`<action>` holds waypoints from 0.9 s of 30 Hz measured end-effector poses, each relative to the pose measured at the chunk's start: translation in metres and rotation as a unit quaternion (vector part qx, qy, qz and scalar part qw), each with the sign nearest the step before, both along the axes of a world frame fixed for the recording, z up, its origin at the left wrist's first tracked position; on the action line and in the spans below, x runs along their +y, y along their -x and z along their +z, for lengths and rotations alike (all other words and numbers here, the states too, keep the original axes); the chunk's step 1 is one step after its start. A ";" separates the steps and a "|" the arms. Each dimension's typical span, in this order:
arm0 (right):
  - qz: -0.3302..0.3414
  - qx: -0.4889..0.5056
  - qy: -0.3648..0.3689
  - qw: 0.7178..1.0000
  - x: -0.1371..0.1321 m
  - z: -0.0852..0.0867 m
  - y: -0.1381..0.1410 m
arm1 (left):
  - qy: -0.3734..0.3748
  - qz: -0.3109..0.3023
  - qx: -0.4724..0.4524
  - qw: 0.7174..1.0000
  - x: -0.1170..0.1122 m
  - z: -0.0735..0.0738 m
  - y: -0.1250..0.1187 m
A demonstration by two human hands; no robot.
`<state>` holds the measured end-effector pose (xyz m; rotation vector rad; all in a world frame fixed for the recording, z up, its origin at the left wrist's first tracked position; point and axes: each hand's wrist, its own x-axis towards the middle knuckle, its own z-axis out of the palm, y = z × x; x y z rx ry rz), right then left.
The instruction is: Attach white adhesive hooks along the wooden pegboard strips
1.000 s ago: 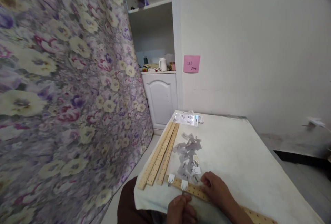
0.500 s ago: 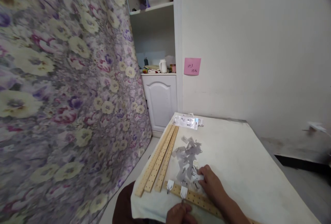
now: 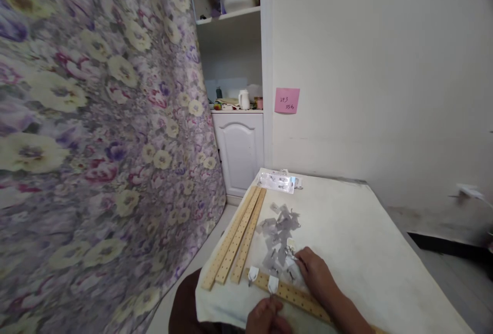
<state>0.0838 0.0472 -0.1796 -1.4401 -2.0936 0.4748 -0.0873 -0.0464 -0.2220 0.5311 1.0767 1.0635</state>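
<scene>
My left hand [image 3: 265, 316] is closed at the table's near edge, fingertips on the metal end of a white hook [image 3: 273, 284]. That hook sits on a perforated wooden strip [image 3: 296, 297]. A second white hook [image 3: 253, 274] is at the strip's left end. Beyond the strip, my right hand [image 3: 314, 271] is closed in a pinch on a small hook [image 3: 291, 260] beside the pile; the fingers partly hide it. Several clear-backed pieces with metal hooks form the loose pile [image 3: 283, 226].
Three more perforated wooden strips [image 3: 239, 236] lie lengthwise on the left of the cloth-covered table [image 3: 370, 252]. Clear blister packs [image 3: 275, 181] rest at the far edge. A floral curtain [image 3: 115, 144] hangs at left, and a white wall [image 3: 377, 67] stands behind.
The view has shifted slightly. Both hands stay almost where they were, with the left still at the hook on the strip and the right still at the pile.
</scene>
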 end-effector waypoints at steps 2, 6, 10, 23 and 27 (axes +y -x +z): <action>-0.011 0.034 0.002 0.999 0.001 0.000 -0.002 | 0.001 -0.006 -0.008 1.000 0.000 -0.001 0.001; -0.035 0.071 0.023 0.997 -0.001 -0.001 -0.006 | 0.002 -0.015 -0.005 1.000 0.000 -0.001 0.001; -0.048 0.086 0.053 0.994 -0.007 -0.004 -0.010 | 0.017 -0.006 -0.006 1.000 -0.001 0.005 -0.001; -0.144 0.016 0.066 0.987 -0.008 -0.018 -0.036 | 0.095 0.040 -0.038 0.994 -0.001 0.032 0.006; -0.147 -0.032 -0.006 0.989 -0.020 -0.006 -0.023 | 0.099 0.050 -0.049 0.993 0.001 0.040 0.006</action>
